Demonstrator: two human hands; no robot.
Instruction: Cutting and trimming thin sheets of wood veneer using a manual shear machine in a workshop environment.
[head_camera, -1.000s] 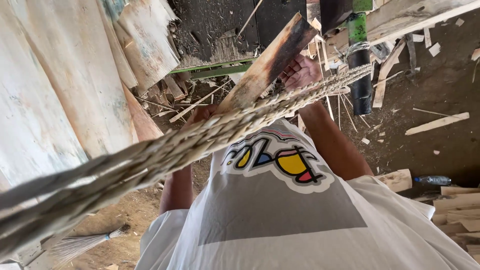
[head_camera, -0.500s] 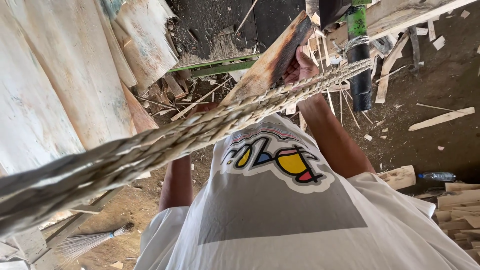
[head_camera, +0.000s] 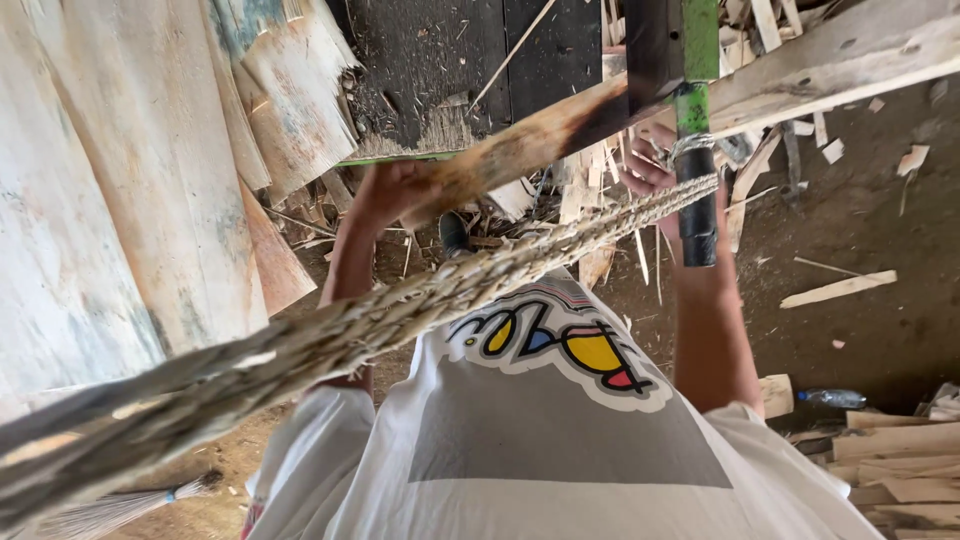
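My left hand (head_camera: 392, 190) grips the near end of a long brown-stained wooden plank (head_camera: 540, 140) that slants up to the right. My right hand (head_camera: 645, 165) holds the same plank further along, partly hidden behind a thick braided rope (head_camera: 420, 295). The rope runs from the lower left up to a green and black post (head_camera: 695, 150), where it is tied. Below the arms I see my white shirt with a colourful print (head_camera: 560, 345).
Pale thin wood sheets (head_camera: 120, 200) lean at the left. Wood scraps and splinters (head_camera: 835, 290) litter the dirt floor. Stacked boards (head_camera: 900, 460) and a plastic bottle (head_camera: 832, 398) lie at the lower right, a broom (head_camera: 110, 510) at the lower left.
The plank has shifted up and to the right. My left hand, earlier hidden behind the rope, now shows above it on the plank's end. My right hand stays on the plank by the post.
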